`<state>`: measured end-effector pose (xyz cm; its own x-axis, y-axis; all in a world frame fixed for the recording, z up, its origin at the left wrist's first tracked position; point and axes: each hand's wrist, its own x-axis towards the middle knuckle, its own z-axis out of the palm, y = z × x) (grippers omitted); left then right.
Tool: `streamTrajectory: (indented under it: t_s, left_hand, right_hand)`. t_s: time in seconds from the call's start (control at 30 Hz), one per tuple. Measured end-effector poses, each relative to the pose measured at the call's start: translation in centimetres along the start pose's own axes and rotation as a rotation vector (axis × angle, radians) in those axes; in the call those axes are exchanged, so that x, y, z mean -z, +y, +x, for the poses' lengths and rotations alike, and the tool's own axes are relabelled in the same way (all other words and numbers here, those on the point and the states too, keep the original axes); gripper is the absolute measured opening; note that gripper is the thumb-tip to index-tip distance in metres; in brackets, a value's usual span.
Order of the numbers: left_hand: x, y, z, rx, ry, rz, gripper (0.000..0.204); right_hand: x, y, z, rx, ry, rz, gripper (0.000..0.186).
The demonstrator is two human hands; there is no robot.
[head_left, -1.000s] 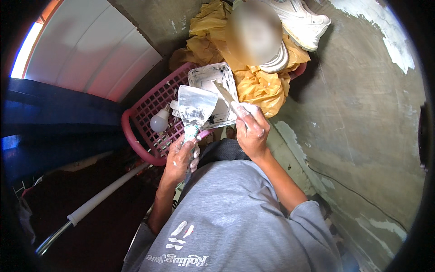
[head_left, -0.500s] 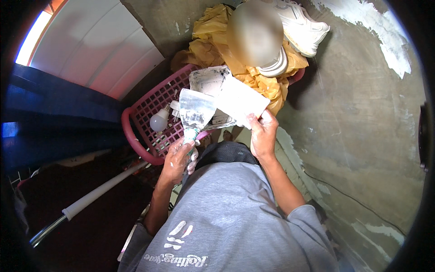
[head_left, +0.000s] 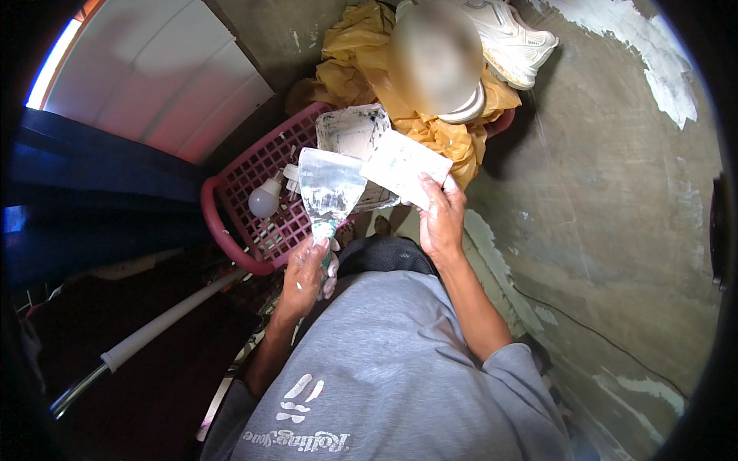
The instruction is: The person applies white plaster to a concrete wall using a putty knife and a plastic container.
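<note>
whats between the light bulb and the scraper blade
In the head view, a small white piece, its kind unclear, shows between the light bulb and the scraper blade, with pink basket mesh below it.

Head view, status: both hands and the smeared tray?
Left hand gripping scraper. Right hand holding flat white piece. Smeared tray partly hidden behind both.

Scraper (head_left: 332, 180) in my left hand (head_left: 304, 273), left of the plate (head_left: 404, 164) in my right hand (head_left: 443, 221); behind both, a tray (head_left: 350, 132); farther left, a bulb (head_left: 264, 200) in a basket (head_left: 211, 215).
</note>
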<state>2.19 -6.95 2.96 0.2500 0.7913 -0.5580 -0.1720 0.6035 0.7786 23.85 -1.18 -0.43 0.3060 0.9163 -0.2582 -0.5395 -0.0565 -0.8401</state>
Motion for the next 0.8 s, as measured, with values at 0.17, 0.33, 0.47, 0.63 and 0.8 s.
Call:
streamTrajectory:
  t_s: [0.17, 0.33, 0.47, 0.63, 0.8]
  left_hand:
    - [-0.8, -0.2, -0.7, -0.026, 0.010, 0.018, 0.031]
    - [-0.9, -0.9, -1.1, -0.042, 0.008, 0.046, 0.029]
    - [-0.8, -1.2, -1.0, -0.075, -0.015, 0.124, 0.027]
    - [-1.0, -1.1, -1.1, -0.057, 0.005, 0.063, 0.027]
    - [-1.1, -0.7, -1.0, -0.017, -0.008, 0.097, 0.027]
  right_hand:
    - [-0.2, -0.2, -0.2, 0.022, 0.010, -0.037, 0.022]
    - [-0.4, 0.0, -0.4, 0.037, 0.007, -0.055, 0.021]
    - [-1.4, -0.2, -0.2, 0.073, -0.003, -0.104, 0.019]
    - [-0.7, -0.7, 0.3, 0.074, -0.001, -0.165, 0.017]
    - [-1.6, 0.0, 0.4, 0.088, -0.026, -0.163, 0.016]
